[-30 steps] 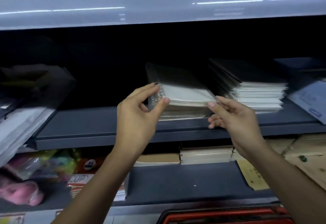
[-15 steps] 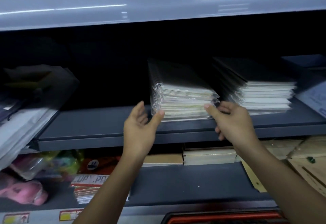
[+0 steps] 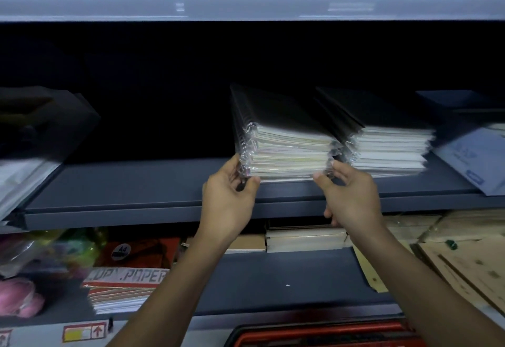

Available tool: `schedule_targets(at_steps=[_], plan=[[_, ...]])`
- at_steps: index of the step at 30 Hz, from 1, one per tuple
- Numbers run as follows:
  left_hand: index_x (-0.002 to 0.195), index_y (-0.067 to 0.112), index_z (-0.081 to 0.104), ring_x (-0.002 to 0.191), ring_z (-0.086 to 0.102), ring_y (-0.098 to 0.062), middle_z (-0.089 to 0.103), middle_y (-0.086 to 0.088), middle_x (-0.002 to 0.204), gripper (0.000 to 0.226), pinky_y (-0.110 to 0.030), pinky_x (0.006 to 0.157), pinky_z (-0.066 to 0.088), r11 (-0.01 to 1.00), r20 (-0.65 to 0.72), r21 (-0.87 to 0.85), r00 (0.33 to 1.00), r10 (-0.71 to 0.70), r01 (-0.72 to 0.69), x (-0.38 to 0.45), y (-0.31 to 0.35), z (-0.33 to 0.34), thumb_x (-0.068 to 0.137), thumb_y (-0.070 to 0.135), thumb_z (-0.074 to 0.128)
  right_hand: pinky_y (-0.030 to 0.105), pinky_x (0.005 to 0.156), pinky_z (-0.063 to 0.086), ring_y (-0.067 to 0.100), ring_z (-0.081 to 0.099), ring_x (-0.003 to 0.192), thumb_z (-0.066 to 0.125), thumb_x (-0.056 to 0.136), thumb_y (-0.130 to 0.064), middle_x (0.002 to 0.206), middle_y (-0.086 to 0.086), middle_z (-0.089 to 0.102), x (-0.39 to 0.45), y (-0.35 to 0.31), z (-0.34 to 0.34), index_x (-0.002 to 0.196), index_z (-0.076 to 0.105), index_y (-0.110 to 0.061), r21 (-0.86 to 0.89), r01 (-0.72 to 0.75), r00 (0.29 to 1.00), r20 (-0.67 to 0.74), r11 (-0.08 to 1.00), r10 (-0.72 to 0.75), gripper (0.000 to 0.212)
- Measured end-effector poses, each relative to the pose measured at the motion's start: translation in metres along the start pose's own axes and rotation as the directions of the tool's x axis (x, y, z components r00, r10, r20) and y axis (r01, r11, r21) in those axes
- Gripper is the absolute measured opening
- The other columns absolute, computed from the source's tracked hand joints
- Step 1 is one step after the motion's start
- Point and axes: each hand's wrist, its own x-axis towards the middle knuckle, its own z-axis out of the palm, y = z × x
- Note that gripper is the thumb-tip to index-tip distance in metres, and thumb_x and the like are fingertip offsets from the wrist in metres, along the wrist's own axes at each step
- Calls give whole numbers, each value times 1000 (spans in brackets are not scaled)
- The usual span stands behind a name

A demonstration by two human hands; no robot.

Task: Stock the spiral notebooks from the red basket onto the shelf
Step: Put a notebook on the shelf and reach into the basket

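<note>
Left hand (image 3: 228, 191) now lower, pinching near-left corner of notebook stack (image 3: 284, 152); right hand (image 3: 349, 193) grips near-right corner. Stack squared on shelf (image 3: 136, 191), beside right stack (image 3: 382, 144). Basket (image 3: 314, 335) next.

A plastic-wrapped stack of spiral notebooks (image 3: 284, 152) lies flat on the grey shelf (image 3: 131, 193), beside a second stack (image 3: 382, 144).

Head camera faces the shelf (image 3: 164, 193) closely, angled slightly down.
</note>
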Motion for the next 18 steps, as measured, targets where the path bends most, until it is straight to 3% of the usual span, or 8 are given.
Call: schedule_targets(at_steps=[2, 5, 8, 12, 16, 18], plan=[[141, 14, 53, 105, 63, 14, 66, 23, 112, 52, -11, 101, 45, 1000, -26, -4, 1000, -8, 8, -3, 0, 2, 92, 0, 66, 27, 38, 45, 15, 55, 40, 69, 94, -30, 105, -5, 71, -6, -2, -1, 135, 59, -26, 7, 14, 1000, 12, 1000, -14, 43], [148, 7, 42, 128, 56, -5, 59, 0, 140, 62, -25, 112, 41, 999, -78, -40, 996, -39, 36, -16, 5, 0, 92, 3, 67, 27, 38, 46, 11, 55, 37, 68, 94, -35, 101, -17, 67, -20, 2, -9, 133, 59, -29, 39, 8, 1000, -12, 999, -7, 41], [150, 10, 40, 134, 51, -11, 51, -3, 148, 64, -25, 112, 40, 999, -104, -28, 994, -37, 34, -43, 7, -4, 92, 7, 68, 24, 40, 45, 8, 55, 37, 66, 95, -37, 114, -16, 66, -42, 12, -24, 138, 58, -22, 65, 15, 999, -34, 998, -13, 47], [146, 11, 48, 126, 57, -9, 57, -1, 140, 57, -25, 109, 45, 999, -82, -30, 996, -34, 32, -87, 3, -7, 93, 9, 68, 23, 44, 48, 9, 60, 46, 67, 94, -34, 120, -10, 68, -76, 34, -47, 135, 60, -19, 83, 20, 1000, 8, 996, -21, 44], [131, 7, 58, 103, 63, 4, 64, 0, 120, 42, -11, 94, 50, 992, 24, -25, 992, -126, 127, -133, -21, 5, 91, 1, 68, 22, 47, 50, 14, 64, 51, 68, 94, -31, 121, -10, 68, -117, 68, -77, 131, 62, -19, 30, -28, 998, 52, 999, 26, 39], [123, 12, 60, 98, 65, 0, 66, 0, 113, 36, -5, 85, 49, 981, 88, 8, 977, -194, 194, -157, -44, 13, 90, 0, 68, 27, 53, 56, 17, 68, 58, 66, 95, -32, 114, -9, 70, -139, 89, -92, 129, 61, -23, -40, -64, 991, 119, 997, 68, 35]])
